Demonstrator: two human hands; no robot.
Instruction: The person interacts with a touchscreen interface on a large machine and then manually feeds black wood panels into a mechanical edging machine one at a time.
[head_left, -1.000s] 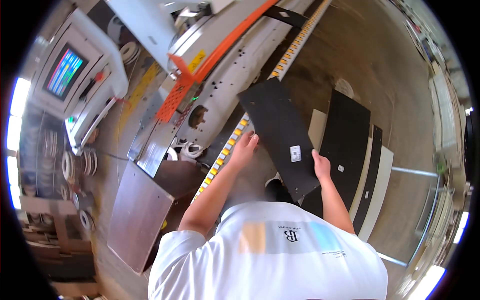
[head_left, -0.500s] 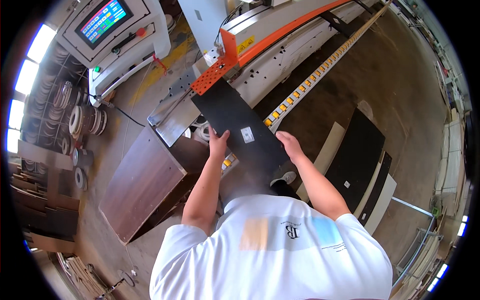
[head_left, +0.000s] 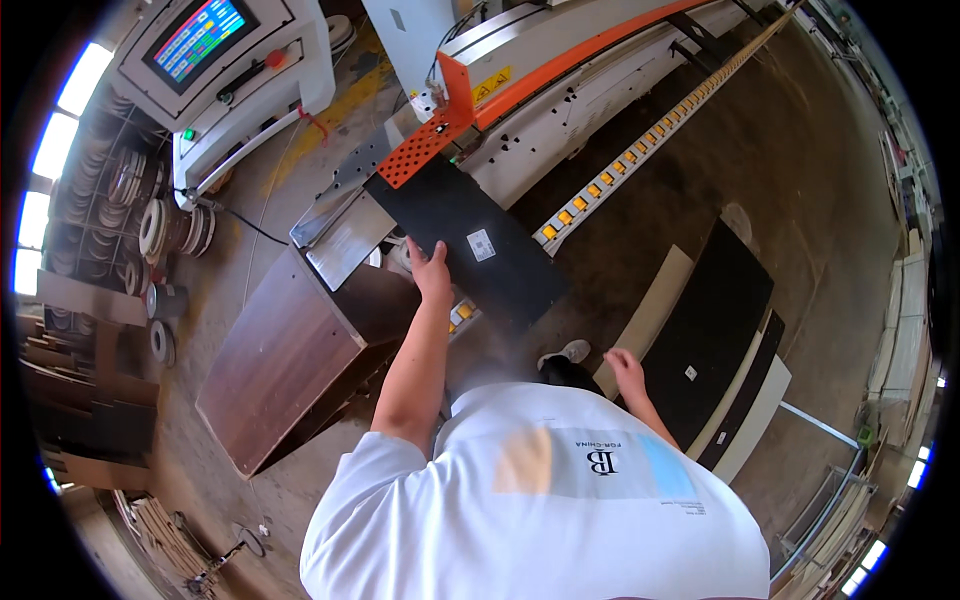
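Since half a second ago my right hand (head_left: 628, 366) has let go of the black panel (head_left: 468, 246) and dropped back beside my hip, near the stack of dark panels (head_left: 712, 340) leaning at my right. That hand hangs free, fingers loosely curled, holding nothing. Left hand (head_left: 432, 274) is alone on the panel now, palm and fingers pressed on its near-left edge, not wrapped around it. Panel lies flat on the machine's infeed, far end touching the orange perforated guard (head_left: 420, 150), white sticker (head_left: 481, 244) face up.

To do this well, I judge the push should run straight along the yellow roller strip (head_left: 610, 178), panel's long edge kept square to the machine body (head_left: 560, 70); one-handed pressure on a corner could skew it, so steady, even force.

Edges: metal plate (head_left: 345, 238) sits just left of the panel, brown cabinet (head_left: 285, 355) under my left arm, close. Control console with the screen (head_left: 215, 50) is further left, apart. Open floor (head_left: 800, 170) to the right of the rollers leaves room to step.
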